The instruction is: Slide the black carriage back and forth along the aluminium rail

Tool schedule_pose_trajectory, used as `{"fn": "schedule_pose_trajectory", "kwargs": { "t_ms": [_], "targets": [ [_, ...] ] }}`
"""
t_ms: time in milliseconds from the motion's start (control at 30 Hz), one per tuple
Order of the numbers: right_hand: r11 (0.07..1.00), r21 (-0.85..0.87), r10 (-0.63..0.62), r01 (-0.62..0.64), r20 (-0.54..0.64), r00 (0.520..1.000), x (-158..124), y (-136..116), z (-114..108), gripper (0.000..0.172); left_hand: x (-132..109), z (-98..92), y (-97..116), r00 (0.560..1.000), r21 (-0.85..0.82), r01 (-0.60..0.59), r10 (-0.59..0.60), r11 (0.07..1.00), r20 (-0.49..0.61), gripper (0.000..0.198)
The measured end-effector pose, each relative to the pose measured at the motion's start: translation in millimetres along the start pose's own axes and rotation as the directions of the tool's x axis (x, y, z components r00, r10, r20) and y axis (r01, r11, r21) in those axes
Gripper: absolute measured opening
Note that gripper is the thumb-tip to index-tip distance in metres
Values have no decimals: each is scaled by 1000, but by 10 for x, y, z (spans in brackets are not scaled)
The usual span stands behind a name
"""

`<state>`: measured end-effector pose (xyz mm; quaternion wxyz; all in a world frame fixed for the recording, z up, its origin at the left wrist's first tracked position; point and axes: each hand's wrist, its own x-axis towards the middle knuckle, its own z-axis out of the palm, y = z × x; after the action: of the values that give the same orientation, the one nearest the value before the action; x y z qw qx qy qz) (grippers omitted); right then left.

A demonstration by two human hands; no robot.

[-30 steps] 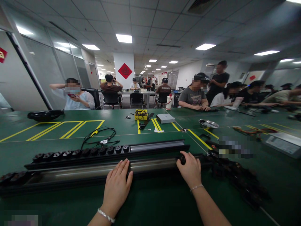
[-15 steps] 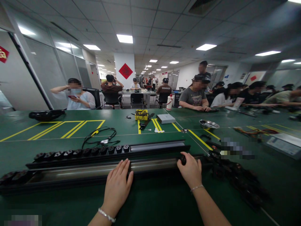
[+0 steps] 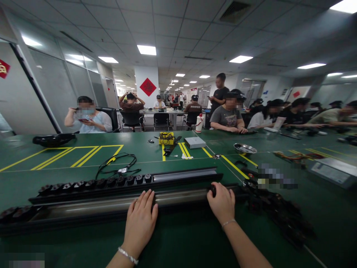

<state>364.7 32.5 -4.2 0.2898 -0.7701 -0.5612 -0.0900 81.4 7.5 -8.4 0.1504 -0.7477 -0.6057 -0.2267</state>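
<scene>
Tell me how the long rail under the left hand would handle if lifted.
The near rail likely feels stiff, being straight throughout. Its long, narrow shape may make it unwieldy. The black pieces in its open channel might slide if tilted.

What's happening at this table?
A person has both hands at the nearer black rail. The left hand lies over its middle, and the right hand grips a small black piece towards its right end. A few black modules sit at that rail's left end. Behind it, the farther rail carries a row of modules along its left part. Dark parts lie to the right.
</scene>
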Motion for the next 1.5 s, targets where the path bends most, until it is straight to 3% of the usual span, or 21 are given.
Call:
{"fn": "schedule_pose_trajectory", "kwargs": {
  "t_ms": [167, 533, 700, 900, 1500],
  "targets": [
    [998, -11, -57, 57, -25, 998, -17, 45, 38, 38, 72, 33, 162, 996, 13, -88, 88, 996, 35, 45],
    [994, 65, -82, 91, -129, 988, -64, 42, 74, 34, 302, 125, 804, 974, -103, -208, 216, 973, 71, 45],
    [990, 103, -82, 97, -134, 988, -49, 49, 85, 31, 364, 153, 974, 980, -105, -185, 192, 977, 60, 48],
    [985, 137, -100, 110, -80, 992, -26, 66, 0, 26, 337, 204, 992, 984, -76, -175, 177, 982, 9, 48],
    [980, 139, -123, 143, -146, 982, -31, 85, -6, 23, 309, 348, 868, 969, -39, -235, 232, 971, -80, 49]
  ]
}}
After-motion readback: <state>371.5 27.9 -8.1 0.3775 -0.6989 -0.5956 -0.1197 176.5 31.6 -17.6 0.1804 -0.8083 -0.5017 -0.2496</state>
